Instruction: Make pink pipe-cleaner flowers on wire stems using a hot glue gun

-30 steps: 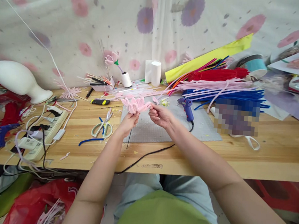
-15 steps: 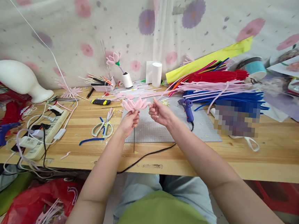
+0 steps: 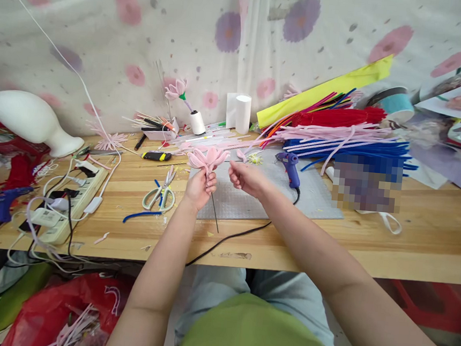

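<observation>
Fingers (image 3: 212,178) of the left hand (image 3: 199,189) clamped the pink flower (image 3: 207,158) by its stem. The right hand (image 3: 246,179) curled, grip unclear; a rough tug could bend petals.

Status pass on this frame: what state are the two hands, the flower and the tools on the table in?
Flower: petals open, head up, held above the table.
Left hand: shut on its wire stem.
Right hand: fingers pinched beside the petals; contact unclear.
Scissors: lying flat, blades together.
Glue gun: lying on the mat, cord attached.
Power strip: plugs inserted.
</observation>
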{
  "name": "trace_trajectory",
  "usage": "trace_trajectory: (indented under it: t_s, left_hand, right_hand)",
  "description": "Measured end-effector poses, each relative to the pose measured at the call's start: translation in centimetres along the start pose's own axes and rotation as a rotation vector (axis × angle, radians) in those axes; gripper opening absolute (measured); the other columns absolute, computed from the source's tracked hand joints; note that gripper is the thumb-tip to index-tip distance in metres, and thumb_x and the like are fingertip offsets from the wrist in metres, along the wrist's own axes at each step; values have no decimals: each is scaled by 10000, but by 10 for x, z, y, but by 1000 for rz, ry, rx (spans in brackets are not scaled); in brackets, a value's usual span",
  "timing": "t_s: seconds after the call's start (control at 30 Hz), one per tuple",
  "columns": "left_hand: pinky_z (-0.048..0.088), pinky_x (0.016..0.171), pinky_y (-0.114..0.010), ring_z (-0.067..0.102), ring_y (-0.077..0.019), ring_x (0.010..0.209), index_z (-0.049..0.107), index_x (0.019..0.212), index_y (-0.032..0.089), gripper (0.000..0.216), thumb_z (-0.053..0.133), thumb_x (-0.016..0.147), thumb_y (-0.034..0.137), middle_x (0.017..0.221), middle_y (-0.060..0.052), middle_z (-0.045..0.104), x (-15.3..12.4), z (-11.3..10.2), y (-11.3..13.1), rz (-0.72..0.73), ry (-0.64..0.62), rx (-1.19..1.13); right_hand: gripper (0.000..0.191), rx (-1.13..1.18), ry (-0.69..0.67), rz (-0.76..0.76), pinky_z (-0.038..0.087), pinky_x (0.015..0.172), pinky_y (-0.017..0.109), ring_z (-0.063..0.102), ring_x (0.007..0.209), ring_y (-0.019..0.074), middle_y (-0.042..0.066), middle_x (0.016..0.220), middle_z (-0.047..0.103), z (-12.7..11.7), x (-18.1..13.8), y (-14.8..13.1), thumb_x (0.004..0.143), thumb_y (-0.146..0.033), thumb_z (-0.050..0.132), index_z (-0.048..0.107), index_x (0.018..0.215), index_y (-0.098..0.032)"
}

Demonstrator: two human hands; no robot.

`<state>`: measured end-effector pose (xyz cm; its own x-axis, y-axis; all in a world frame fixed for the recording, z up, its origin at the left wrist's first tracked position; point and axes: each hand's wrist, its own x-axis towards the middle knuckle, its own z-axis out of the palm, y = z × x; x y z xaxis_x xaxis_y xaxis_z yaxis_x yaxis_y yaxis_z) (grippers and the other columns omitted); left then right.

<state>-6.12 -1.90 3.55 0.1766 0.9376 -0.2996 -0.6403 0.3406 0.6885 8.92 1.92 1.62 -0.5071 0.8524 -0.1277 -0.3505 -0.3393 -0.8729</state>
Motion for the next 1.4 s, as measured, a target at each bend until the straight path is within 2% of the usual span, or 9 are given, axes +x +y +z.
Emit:
trace_trajectory:
  t_s: [0.1, 0.23, 0.33, 0.47, 0.57, 0.77, 0.97, 1.2, 1.4]
  left_hand:
    - [207, 351, -123, 350, -24, 405, 530, 828, 125, 208, 366, 905, 226, 568, 43, 405, 5, 2, -11, 148, 125, 26]
    - [375, 480, -169, 515, -58, 531, 553, 860, 153, 113, 487, 858, 245, 716, 2, 576, 11, 7, -28, 334, 315, 182]
    - [399, 554, -192, 545, -76, 598, 584, 846, 157, 128, 559, 815, 278, 761, -9, 611, 14, 7, -36, 431, 361, 288]
    - [337, 526, -181, 479, -72, 564, 597, 680, 145, 196, 608, 770, 319, 608, 13, 544, 17, 5, -36, 523, 369, 448]
    - [315, 507, -183, 453, -75, 546, 582, 606, 141, 277, 596, 774, 360, 565, 12, 512, 20, 5, -35, 529, 423, 504]
    - [334, 508, -185, 557, -116, 649, 621, 708, 136, 324, 566, 777, 447, 693, -47, 602, 24, 9, -33, 509, 467, 445]
    - [359, 526, -197, 546, -95, 607, 589, 670, 135, 308, 541, 803, 409, 663, -28, 583, 29, 11, -35, 496, 533, 424]
    - [364, 536, -186, 513, -62, 559, 571, 676, 144, 278, 548, 801, 392, 632, 12, 557, 38, 9, -35, 498, 527, 334]
    - [345, 511, -165, 492, -47, 525, 550, 687, 148, 209, 544, 810, 317, 603, 31, 547, 32, 6, -27, 493, 525, 235]
  right_hand:
    - [235, -186, 146, -111, 352, 414, 174, 452, 463, 55, -41, 539, 533, 9, 1, 15, 688, -386, 671, 593, 686, -164]
    - [197, -273, 258, -177, 344, 432, 184, 497, 530, 65, -9, 675, 615, 24, 7, 28, 721, -326, 602, 660, 826, -170]
    - [210, -273, 326, -174, 312, 429, 193, 437, 490, 56, -10, 642, 602, 27, 14, 30, 714, -340, 587, 670, 764, -154]
    - [220, -315, 426, -212, 282, 434, 189, 377, 485, 52, -35, 558, 537, 26, 19, 29, 670, -372, 622, 644, 654, -154]
    - [205, -314, 412, -256, 305, 454, 188, 428, 520, 62, -26, 590, 567, 27, 20, 25, 667, -359, 623, 630, 633, -157]
    - [149, -286, 342, -222, 365, 479, 197, 503, 532, 81, -4, 599, 604, 34, 21, 13, 678, -283, 605, 615, 606, -153]
    - [169, -318, 379, -206, 330, 426, 183, 434, 471, 55, -17, 547, 563, 38, 22, 13, 697, -261, 590, 596, 575, -145]
    - [206, -306, 367, -214, 295, 389, 173, 386, 438, 45, -29, 503, 513, 39, 30, 14, 711, -260, 574, 544, 531, -163]
    - [52, -302, 277, -195, 372, 506, 188, 460, 518, 58, -51, 583, 530, 44, 31, 32, 738, -204, 525, 551, 704, -175]
